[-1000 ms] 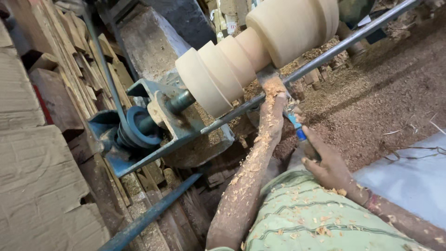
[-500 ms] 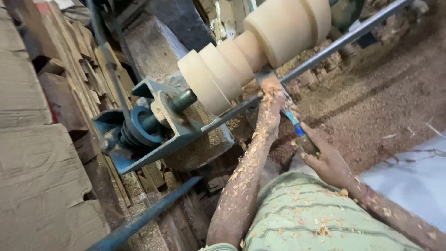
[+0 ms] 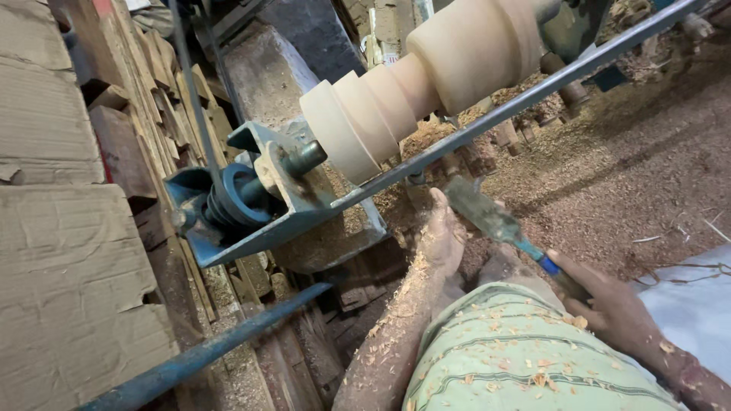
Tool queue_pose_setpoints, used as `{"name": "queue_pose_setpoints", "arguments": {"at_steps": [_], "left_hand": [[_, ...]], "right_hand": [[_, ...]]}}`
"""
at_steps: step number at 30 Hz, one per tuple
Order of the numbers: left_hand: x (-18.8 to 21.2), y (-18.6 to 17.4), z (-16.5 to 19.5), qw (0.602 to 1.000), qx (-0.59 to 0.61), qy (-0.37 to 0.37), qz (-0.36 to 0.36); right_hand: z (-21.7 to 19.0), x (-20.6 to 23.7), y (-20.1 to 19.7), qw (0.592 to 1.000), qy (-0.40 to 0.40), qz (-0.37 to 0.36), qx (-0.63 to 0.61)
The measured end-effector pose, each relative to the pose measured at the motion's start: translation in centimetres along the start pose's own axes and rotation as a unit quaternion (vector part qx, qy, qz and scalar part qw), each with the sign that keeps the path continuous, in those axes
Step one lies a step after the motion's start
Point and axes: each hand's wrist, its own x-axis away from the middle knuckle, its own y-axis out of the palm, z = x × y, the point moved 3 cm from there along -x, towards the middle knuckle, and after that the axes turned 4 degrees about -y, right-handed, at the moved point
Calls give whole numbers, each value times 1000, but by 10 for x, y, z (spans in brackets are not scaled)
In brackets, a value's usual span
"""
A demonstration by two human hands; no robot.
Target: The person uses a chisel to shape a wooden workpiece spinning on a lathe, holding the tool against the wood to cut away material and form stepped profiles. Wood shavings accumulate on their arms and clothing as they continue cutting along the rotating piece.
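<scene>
A pale turned wooden workpiece (image 3: pixel 426 84), stepped into several rings, is mounted on a lathe. A long steel rest bar (image 3: pixel 487 122) runs in front of it. My right hand (image 3: pixel 609 308) grips the blue handle of a chisel (image 3: pixel 495 224). The chisel's blade points up towards the bar and stops short of the wood. My left hand (image 3: pixel 442 236), dusted with shavings, is curled against the blade near its tip, just under the bar.
The blue metal lathe bracket (image 3: pixel 259 205) with its pulley sits left of the workpiece. Cardboard sheets (image 3: pixel 68 281) and stacked wood strips (image 3: pixel 152 114) are on the left. Sawdust covers the ground (image 3: pixel 609 175) on the right. A blue rod (image 3: pixel 213 350) lies low at the front.
Both hands and the chisel have dropped back from the workpiece to below the rest bar. Before, my left hand was up at the bar against the wood.
</scene>
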Motion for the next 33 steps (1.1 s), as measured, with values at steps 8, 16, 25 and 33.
{"name": "queue_pose_setpoints", "arguments": {"at_steps": [8, 16, 25, 33], "left_hand": [[-33, 1, -4, 985, -145, 71, -61], [-81, -17, 7, 986, -136, 82, 49], [-87, -27, 19, 973, -179, 119, 82], [-88, -30, 21, 985, -128, 89, 76]], "right_hand": [[-45, -32, 12, 984, -47, 28, -172], [-98, -51, 11, 969, -115, 52, -214], [-123, -59, 18, 978, -135, 55, -147], [-133, -60, 18, 956, -214, 99, -175]]}}
